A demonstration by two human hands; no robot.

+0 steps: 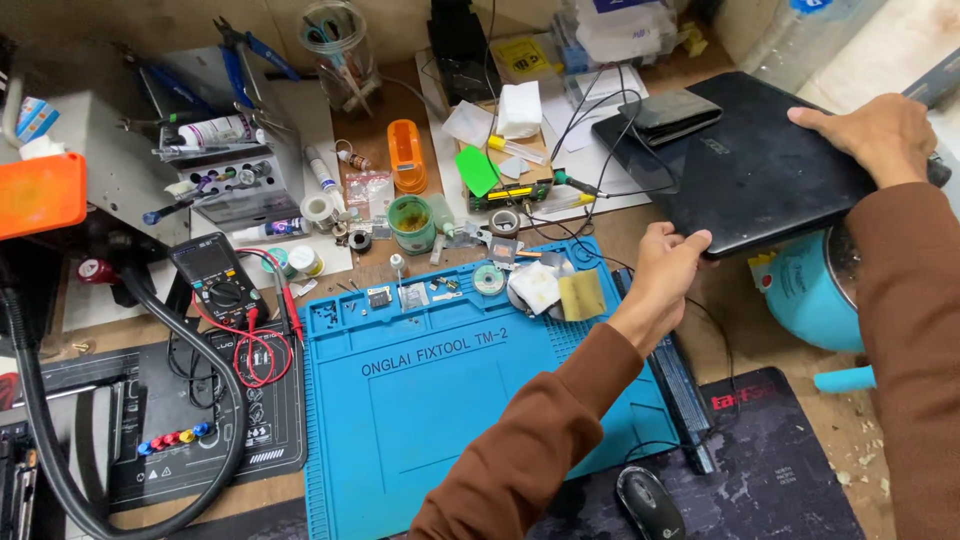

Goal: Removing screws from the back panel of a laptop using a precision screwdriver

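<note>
Black laptop [760, 170] between left hand [668, 268] and right hand [880, 135], edges in both grips.

On my bench I see a blue repair mat [440, 400] with small screws and parts along its top edge. Left of it sits a multimeter [215, 280] with red leads. A green cup [411, 222] stands behind the mat, near an orange case [406, 155]. A black mouse [650, 502] lies on the dark mouse pad [770, 470], and a teal pot [810, 290] stands to the right.
</note>
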